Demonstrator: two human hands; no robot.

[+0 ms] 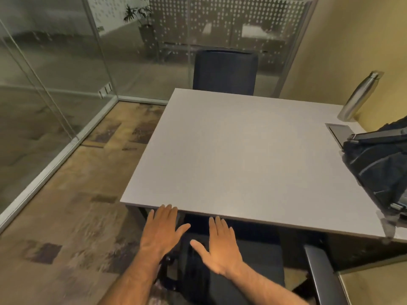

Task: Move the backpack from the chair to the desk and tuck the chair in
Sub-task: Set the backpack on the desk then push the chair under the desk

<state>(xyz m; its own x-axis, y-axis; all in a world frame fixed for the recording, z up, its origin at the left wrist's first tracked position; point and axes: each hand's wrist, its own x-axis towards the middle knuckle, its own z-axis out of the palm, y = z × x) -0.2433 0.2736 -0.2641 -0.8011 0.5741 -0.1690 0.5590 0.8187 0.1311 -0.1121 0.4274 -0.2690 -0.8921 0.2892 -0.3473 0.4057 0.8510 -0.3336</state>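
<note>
A steel bottle (357, 96) stands at the desk's far right corner by the yellow wall, with a recessed cable hatch (338, 132) between it and the backpack. A 2nd dark chair (225, 72) sits at the far side of the desk (231, 155), its back against the far edge. Glass walls close off the left and rear, and patterned carpet covers the floor.

The backpack (378, 166) lies on the desk's right edge, dark and slumped, with pale straps and buckles showing. The near chair (246, 260) is dark, its seat partly under the desk and 1 armrest showing at right.

Both hands hover over the near chair, fingers straight and spread, holding nothing: the left hand (161, 231) near the desk edge, the right hand (220, 245) above the seat.
</note>
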